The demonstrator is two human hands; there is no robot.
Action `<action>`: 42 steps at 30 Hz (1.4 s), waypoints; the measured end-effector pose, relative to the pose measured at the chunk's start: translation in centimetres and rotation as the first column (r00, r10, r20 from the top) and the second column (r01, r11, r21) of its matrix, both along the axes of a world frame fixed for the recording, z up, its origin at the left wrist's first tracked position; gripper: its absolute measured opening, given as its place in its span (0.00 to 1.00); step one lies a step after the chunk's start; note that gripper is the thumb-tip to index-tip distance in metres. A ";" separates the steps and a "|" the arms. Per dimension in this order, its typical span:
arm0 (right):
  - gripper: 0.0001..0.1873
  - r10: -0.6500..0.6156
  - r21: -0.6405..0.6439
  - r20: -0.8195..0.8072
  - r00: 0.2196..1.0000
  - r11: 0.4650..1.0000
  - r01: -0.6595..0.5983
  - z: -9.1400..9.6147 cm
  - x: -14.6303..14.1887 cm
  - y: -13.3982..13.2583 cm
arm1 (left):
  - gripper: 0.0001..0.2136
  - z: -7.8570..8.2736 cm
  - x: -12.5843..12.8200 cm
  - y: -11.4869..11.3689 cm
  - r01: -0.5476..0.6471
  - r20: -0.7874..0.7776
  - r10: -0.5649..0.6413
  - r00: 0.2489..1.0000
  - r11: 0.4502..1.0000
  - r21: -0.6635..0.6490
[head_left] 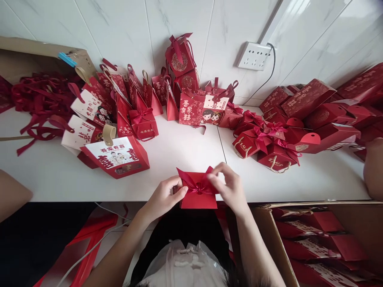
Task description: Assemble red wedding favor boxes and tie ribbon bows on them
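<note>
A red gift box sits at the table's front edge between my hands, with a dark red satin ribbon bow tied across its top. Thumb and fingers of my left hand pinch the bow's left side, close against the box. My right hand is closed on the bow's right loop, its fingertips slightly smeared by motion. Left of my hands stands a larger red and white box with a printed couple and a beige strap handle.
Finished-looking bowed boxes cluster at right; several peaked boxes line the wall. Loose red ribbons lie at left by a carton. An open carton of red boxes stands below right. Other people's arms show at both sides.
</note>
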State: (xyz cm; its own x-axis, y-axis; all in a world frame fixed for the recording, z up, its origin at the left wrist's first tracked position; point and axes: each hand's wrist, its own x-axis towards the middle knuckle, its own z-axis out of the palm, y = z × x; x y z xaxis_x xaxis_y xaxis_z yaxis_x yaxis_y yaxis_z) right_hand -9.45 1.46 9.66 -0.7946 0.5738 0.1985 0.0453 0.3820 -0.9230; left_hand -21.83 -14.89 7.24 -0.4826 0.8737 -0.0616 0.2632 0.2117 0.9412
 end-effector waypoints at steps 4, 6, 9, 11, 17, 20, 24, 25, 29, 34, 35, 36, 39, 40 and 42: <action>0.02 0.251 0.194 0.317 0.914 0.927 -0.322 2.4 -3.4 -1.0 | 0.12 -0.3 0.8 0.3 -0.036 -0.053 0.036 0.998 0.999 -0.011; 0.02 0.309 0.157 0.370 0.876 0.909 -0.387 2.4 -4.5 -0.8 | 0.09 -0.4 1.0 0.2 -0.104 -0.141 0.105 0.984 0.994 0.018; 0.05 0.308 0.072 0.359 0.881 0.932 -0.356 1.8 -4.9 0.1 | 0.01 -0.1 1.3 -0.1 -0.126 -0.346 0.160 0.924 0.985 0.120; 0.05 0.293 0.007 0.351 0.889 0.949 -0.316 1.4 -4.7 0.6 | 0.09 0.3 1.6 -0.1 -0.028 -0.489 0.100 0.867 0.988 0.152; 0.06 0.281 -0.135 0.305 0.910 0.959 -0.251 0.5 -4.4 0.8 | 0.14 1.6 2.3 0.9 0.064 -0.702 0.059 0.710 0.987 0.148; 0.07 0.299 -0.215 0.272 0.915 0.945 -0.245 0.1 -4.5 0.9 | 0.08 1.8 2.7 1.6 0.038 -0.681 0.104 0.725 0.981 0.191; 0.09 0.352 -0.272 0.270 0.896 0.921 -0.280 -0.2 -4.7 1.3 | 0.08 1.4 3.2 2.0 0.020 -0.690 0.091 0.718 0.988 0.152; 0.09 0.353 -0.277 0.269 0.896 0.919 -0.279 -0.3 -4.8 1.3 | 0.08 1.4 3.3 2.0 0.019 -0.693 0.080 0.717 0.991 0.135; 0.10 0.300 -0.293 0.279 0.912 0.931 -0.216 -0.5 -5.2 1.1 | 0.09 1.4 3.1 1.9 0.039 -0.702 0.039 0.711 0.995 0.095; 0.15 0.289 -0.454 0.195 0.937 0.873 -0.175 -0.8 -4.6 2.0 | 0.08 1.7 2.9 1.9 0.067 -0.717 0.007 0.697 0.995 0.076; 0.17 0.266 -0.516 0.136 0.954 0.842 -0.161 -1.0 -4.1 2.6 | 0.08 1.7 2.9 1.9 0.065 -0.718 0.006 0.696 0.995 0.071; 0.19 0.218 -0.562 0.087 0.972 0.816 -0.132 -1.1 -3.4 3.2 | 0.09 1.8 2.9 1.9 0.061 -0.718 0.005 0.696 0.996 0.067; 0.26 0.076 -0.564 0.132 0.988 0.826 0.012 -1.7 -1.3 4.7 | 0.09 1.8 3.0 1.9 0.063 -0.712 0.003 0.702 0.996 0.066; 0.27 0.090 -0.532 0.199 0.976 0.846 0.030 -1.8 -0.8 4.9 | 0.09 1.8 2.9 1.9 0.067 -0.712 0.001 0.702 0.996 0.067; 0.28 0.185 -0.473 0.306 0.934 0.881 -0.020 -1.9 0.0 4.7 | 0.08 1.8 2.8 1.9 0.073 -0.716 0.000 0.698 0.995 0.070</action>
State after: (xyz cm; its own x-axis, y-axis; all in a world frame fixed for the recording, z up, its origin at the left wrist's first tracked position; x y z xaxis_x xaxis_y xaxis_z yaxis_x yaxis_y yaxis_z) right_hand -9.48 6.18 7.73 -0.8242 0.4447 -0.3508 0.3646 -0.0575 -0.9294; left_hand -18.98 -13.01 9.02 -0.3173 0.8756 0.3643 0.8696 0.1154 0.4801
